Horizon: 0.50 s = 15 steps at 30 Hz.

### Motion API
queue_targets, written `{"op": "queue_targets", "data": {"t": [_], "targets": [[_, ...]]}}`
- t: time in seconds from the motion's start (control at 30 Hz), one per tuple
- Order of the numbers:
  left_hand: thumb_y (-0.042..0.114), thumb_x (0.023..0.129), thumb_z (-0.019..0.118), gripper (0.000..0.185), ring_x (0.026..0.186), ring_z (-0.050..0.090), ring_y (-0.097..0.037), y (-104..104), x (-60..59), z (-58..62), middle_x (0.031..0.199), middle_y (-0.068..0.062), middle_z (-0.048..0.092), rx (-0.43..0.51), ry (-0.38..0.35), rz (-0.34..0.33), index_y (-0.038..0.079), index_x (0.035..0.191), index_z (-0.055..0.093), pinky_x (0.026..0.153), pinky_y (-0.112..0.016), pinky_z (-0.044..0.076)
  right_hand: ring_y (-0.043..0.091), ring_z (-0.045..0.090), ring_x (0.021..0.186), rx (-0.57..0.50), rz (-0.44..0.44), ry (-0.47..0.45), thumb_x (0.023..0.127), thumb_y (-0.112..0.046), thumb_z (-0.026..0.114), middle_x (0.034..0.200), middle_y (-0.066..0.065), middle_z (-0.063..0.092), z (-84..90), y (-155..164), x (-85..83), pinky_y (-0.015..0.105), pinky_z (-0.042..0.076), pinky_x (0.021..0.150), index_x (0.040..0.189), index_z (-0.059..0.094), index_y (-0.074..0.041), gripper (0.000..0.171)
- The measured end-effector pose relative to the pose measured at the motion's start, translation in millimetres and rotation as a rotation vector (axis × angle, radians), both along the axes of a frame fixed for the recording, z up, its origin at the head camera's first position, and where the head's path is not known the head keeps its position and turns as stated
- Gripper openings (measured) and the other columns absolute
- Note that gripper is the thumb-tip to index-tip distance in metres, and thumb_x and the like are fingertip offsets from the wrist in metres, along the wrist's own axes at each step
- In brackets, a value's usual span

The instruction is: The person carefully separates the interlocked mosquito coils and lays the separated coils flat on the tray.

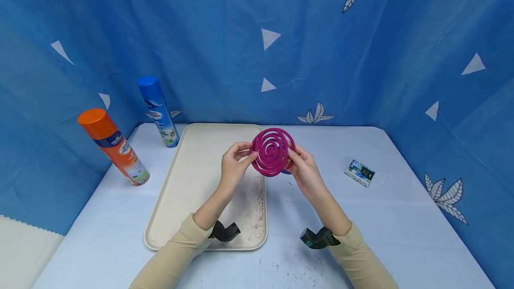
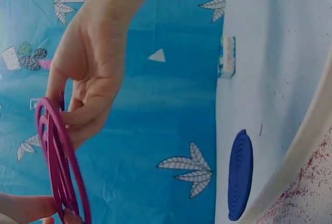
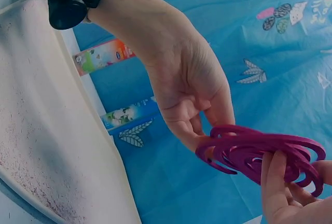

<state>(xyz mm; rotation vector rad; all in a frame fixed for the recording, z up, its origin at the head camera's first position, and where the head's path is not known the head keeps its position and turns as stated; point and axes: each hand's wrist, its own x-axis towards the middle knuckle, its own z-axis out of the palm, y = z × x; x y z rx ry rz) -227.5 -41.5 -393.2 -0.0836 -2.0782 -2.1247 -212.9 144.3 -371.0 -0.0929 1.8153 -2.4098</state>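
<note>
A magenta mosquito coil point(image 1: 271, 151) is held up in front of me, over the tray's right edge. Its rings stand partly apart in layers in the left wrist view; whether it is one coil or an interlocked pair I cannot tell. My left hand point(image 1: 234, 166) pinches its left edge between thumb and fingers. On the opposite edge, my right hand point(image 1: 306, 171) grips it the same way. A blue mosquito coil point(image 2: 240, 175) lies flat on the table beside the tray, mostly hidden behind the right hand in the head view.
A cream tray point(image 1: 201, 159) lies left of centre, strewn with reddish crumbs at its right side. An orange spray can point(image 1: 116, 148) and a blue spray can point(image 1: 159, 113) stand to its left and back. At right is a small printed box point(image 1: 360, 172). Blue curtain point(image 1: 241, 57) surrounds the table.
</note>
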Motion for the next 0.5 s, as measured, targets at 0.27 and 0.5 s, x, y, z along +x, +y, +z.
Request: {"op": "queue_targets", "data": {"t": [0.27, 0.5], "targets": [[0.005, 0.087, 0.066, 0.035, 0.093, 0.065, -0.011, -2.9, -2.0, 1.6, 0.119, -0.017, 0.062, 0.074, -0.037, -0.051, -0.001, 0.121, 0.058, 0.081, -0.014, 0.055, 0.006, 0.061, 0.079, -0.069, 0.001, -0.046, 0.099, -0.012, 0.045, 0.094, -0.006, 0.066, 3.2, 5.9, -3.6, 0.018, 0.056, 0.076, 0.127, 0.047, -0.002, 0.029], [0.008, 0.09, 0.064, 0.032, 0.082, 0.067, -0.005, -5.6, -1.0, 6.2, 0.111, -0.021, 0.066, 0.07, -0.047, -0.073, 0.004, 0.121, 0.06, 0.073, -0.018, 0.058, 0.006, 0.061, 0.077, -0.074, -0.008, -0.082, 0.099, -0.013, 0.046, 0.09, -0.006, 0.066, 2.3, 7.6, -4.1, 0.016, 0.056, 0.074, 0.116, 0.053, -0.007, 0.019]]}}
